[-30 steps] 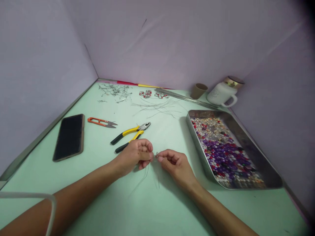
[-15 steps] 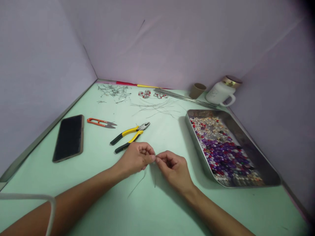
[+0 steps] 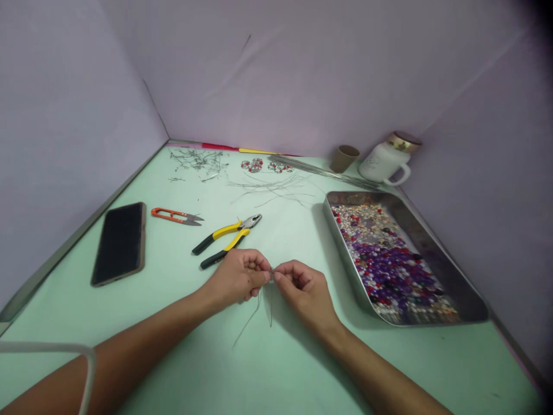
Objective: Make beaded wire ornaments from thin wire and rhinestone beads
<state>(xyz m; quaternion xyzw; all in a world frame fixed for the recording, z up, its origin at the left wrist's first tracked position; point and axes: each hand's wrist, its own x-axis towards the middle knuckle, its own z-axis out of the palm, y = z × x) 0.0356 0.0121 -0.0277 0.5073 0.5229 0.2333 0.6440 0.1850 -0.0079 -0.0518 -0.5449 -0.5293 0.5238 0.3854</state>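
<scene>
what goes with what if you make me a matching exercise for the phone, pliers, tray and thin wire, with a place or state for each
1 phone
2 pliers
3 tray
4 thin wire

a pinched between left hand and right hand
b holds beads, on the right
c dark screen up, far left
d lying just beyond the left hand

Pairs: 1-c, 2-d, 3-b, 4-a

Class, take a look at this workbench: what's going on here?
A person pinches a thin wire between the fingers of the left hand and right hand, just above the green table; its loose ends trail down. Yellow-handled pliers lie just beyond the left hand, untouched, with orange snips and a phone farther left. A metal tray of beads sits to the right.
</scene>
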